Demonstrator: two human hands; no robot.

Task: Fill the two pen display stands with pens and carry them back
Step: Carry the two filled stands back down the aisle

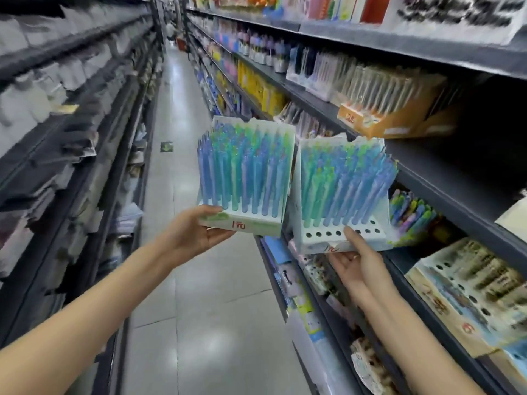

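My left hand (196, 235) is gripping the left pen stand (245, 223) by its front lower corner, thumb curled over the top edge and fingers wrapped underneath. My right hand (356, 260) is holding the right pen stand (319, 238) the same way, thumb pressing on the hole row and fingers cupping the base. Both stands are hanging in the air over the aisle floor (205, 295), nearly touching side by side, the right one close in front of the dark shelf edge (456, 189). Blue and green pens (245, 172) are filling the left stand; the right stand's pens (342, 189) are leaving its front row of holes bare (seven or so). Other pen boxes (385, 109) are sitting on the shelves beyond.
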